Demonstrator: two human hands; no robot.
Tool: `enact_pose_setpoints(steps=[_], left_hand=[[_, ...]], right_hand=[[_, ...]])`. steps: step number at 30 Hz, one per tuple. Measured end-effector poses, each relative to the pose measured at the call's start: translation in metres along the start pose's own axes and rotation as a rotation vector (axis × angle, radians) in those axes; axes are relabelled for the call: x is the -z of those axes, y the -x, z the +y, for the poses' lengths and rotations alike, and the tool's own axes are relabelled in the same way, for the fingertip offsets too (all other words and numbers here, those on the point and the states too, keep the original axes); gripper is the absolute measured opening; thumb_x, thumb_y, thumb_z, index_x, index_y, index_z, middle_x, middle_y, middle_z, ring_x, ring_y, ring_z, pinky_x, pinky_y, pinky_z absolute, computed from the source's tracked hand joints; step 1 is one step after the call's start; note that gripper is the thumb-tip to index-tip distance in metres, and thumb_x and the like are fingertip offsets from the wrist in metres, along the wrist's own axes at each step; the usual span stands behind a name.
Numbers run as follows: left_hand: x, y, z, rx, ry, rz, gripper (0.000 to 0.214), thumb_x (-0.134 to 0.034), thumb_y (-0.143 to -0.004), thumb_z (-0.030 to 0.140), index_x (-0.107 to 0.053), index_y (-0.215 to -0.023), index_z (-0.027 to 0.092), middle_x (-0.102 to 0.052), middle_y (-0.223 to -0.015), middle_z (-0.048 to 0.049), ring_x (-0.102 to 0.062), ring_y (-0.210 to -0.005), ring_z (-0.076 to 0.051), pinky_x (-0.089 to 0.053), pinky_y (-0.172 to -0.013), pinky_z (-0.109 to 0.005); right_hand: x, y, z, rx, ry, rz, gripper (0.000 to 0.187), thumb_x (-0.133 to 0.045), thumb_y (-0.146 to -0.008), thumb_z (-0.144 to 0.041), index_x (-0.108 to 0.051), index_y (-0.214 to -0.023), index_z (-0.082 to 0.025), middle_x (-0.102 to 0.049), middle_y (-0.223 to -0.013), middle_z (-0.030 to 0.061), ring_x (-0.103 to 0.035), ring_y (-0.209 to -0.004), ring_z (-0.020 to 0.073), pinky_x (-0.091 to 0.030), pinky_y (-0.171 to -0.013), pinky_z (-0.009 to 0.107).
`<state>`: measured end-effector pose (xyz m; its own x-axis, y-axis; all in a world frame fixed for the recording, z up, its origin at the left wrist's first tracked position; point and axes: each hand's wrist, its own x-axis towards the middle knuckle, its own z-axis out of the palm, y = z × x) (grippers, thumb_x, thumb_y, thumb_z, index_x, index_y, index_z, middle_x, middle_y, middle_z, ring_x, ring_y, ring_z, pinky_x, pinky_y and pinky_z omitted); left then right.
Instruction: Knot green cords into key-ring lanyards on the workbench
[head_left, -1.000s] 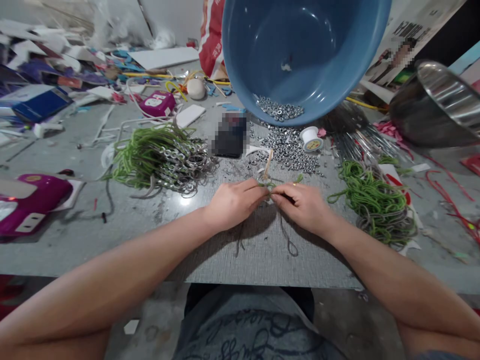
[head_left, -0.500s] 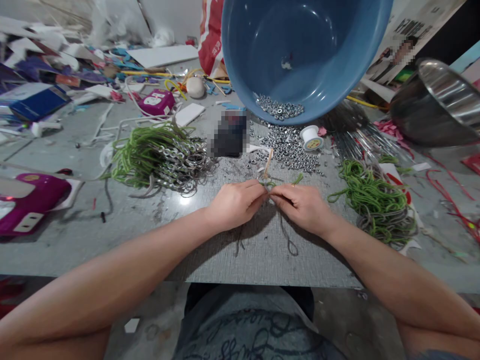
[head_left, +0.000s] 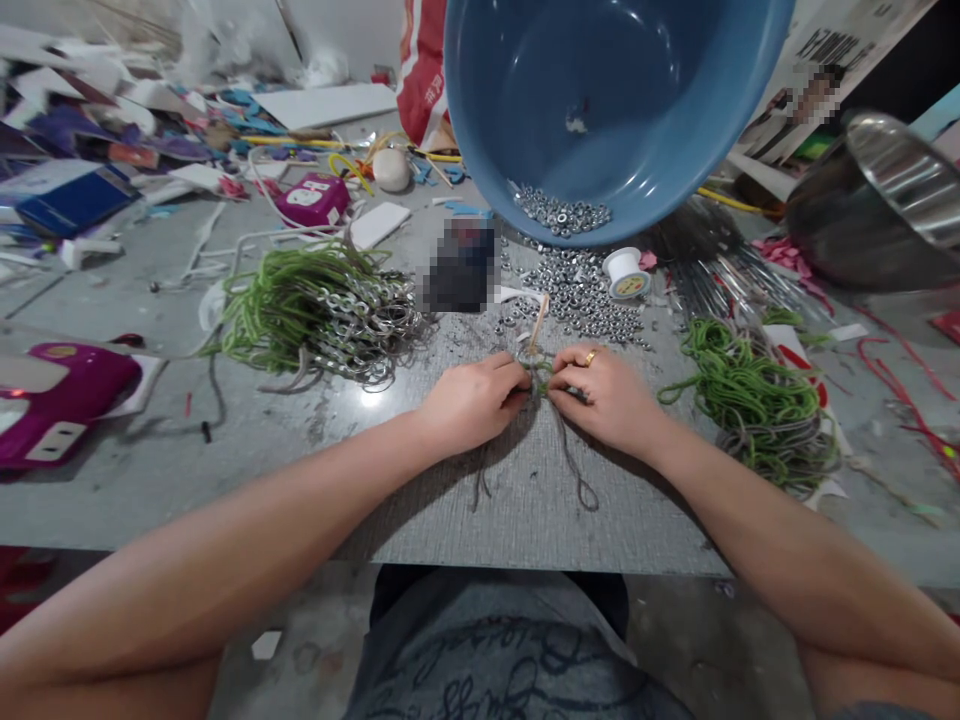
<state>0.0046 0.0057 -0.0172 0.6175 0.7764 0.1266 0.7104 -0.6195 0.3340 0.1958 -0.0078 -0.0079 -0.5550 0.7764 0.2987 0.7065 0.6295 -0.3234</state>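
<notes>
1. Head: cord [head_left: 541,381] sits between left hand [head_left: 476,401] and right hand [head_left: 611,400], about equally near.
2. Left hand pinches it; right fingertips are at it, closure too small to tell.
3. Looped grey tail [head_left: 573,463] runs shirtward.

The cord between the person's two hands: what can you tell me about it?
The cord is thin, green and grey, and looks like soft textile. Its green part shows between the left hand and the right hand, whose fingertips pinch at it. Below the right hand, a grey strand trails across the tabletop to a small loop. Whether the middle is knotted is too small to tell.
</notes>
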Motion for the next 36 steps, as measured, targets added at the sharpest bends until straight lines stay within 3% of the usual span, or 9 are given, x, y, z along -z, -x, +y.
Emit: enact_pose_setpoints(steps=[7,11,15,20,27,36], left_hand=[[0.003,0.003,-0.003,-0.112,0.108,0.164,0.016,-0.05,-0.082,0.024,-0.058,-0.091,0.013,-0.06,-0.089,-0.0071,-0.06,-0.077,-0.015,-0.047,-0.062,-0.024],[0.002,0.004,-0.002,-0.196,0.036,0.244,0.026,-0.048,-0.086,0.037,-0.059,-0.092,0.014,-0.061,-0.089,-0.0063,-0.06,-0.074,-0.014,-0.045,-0.054,-0.021],[0.0,0.005,-0.001,-0.273,-0.061,0.288,0.031,-0.037,-0.092,0.033,-0.061,-0.084,0.017,-0.062,-0.077,-0.0027,-0.059,-0.066,-0.01,-0.042,-0.053,-0.019],[0.0,0.003,0.0,-0.287,-0.091,0.272,0.037,-0.029,-0.093,0.029,-0.059,-0.078,0.015,-0.059,-0.066,-0.0019,-0.056,-0.058,-0.01,-0.039,-0.049,-0.02],[-0.002,0.004,0.0,-0.242,0.087,0.233,0.026,-0.036,-0.09,0.023,-0.059,-0.082,0.014,-0.062,-0.075,-0.0031,-0.059,-0.063,-0.011,-0.044,-0.056,-0.021],[-0.003,-0.001,-0.003,-0.06,0.05,0.048,0.014,-0.047,-0.08,0.016,-0.06,-0.086,0.016,-0.062,-0.081,-0.0036,-0.06,-0.072,-0.015,-0.045,-0.063,-0.024]], right_hand=[[0.007,0.0,-0.001,0.049,-0.028,0.088,0.017,-0.05,-0.084,-0.023,-0.063,-0.073,-0.019,-0.063,-0.087,0.0065,-0.055,-0.084,0.0191,-0.04,-0.078,0.036],[0.008,0.001,-0.006,0.053,-0.051,0.121,0.016,-0.05,-0.085,-0.024,-0.062,-0.075,-0.018,-0.063,-0.087,0.0065,-0.055,-0.084,0.0193,-0.039,-0.078,0.036],[0.007,0.002,-0.009,0.045,-0.068,0.111,0.017,-0.048,-0.086,-0.025,-0.061,-0.078,-0.019,-0.063,-0.088,0.0061,-0.054,-0.085,0.0192,-0.039,-0.078,0.036],[0.006,0.002,-0.009,0.06,-0.037,0.095,0.02,-0.048,-0.087,-0.026,-0.063,-0.077,-0.019,-0.064,-0.085,0.0056,-0.053,-0.081,0.0189,-0.038,-0.075,0.035],[0.006,0.002,-0.01,0.061,0.021,0.142,0.019,-0.051,-0.085,-0.025,-0.067,-0.076,-0.02,-0.065,-0.081,0.0039,-0.055,-0.078,0.0179,-0.037,-0.075,0.035],[-0.001,0.0,0.0,0.012,0.07,0.079,0.016,-0.055,-0.077,-0.02,-0.065,-0.066,-0.02,-0.065,-0.084,0.0049,-0.054,-0.079,0.0197,-0.037,-0.075,0.036]])
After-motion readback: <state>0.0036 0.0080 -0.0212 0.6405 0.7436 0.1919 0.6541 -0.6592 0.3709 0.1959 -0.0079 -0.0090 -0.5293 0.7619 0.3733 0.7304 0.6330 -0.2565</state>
